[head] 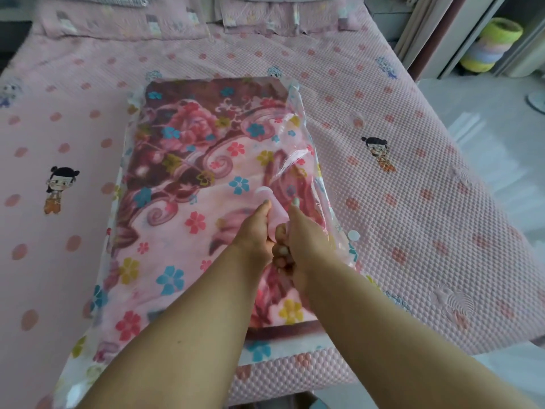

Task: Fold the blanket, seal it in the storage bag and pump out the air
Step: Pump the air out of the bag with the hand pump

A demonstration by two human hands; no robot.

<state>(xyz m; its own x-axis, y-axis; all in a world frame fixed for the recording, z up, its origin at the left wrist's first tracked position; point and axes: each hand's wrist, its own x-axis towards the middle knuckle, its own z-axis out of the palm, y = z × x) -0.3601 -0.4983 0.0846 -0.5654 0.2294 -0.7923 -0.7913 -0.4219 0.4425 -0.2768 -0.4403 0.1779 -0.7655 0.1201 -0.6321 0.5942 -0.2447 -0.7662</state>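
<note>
The left hand and right hand both grip a pale pink pump, fingers curled round it, atop the clear storage bag. The folded floral blanket lies inside, on a pink bed.

Both forearms reach forward — left hand and right hand clenched together.

A pink dotted bed carries the bagged blanket; pillows beyond.
</note>
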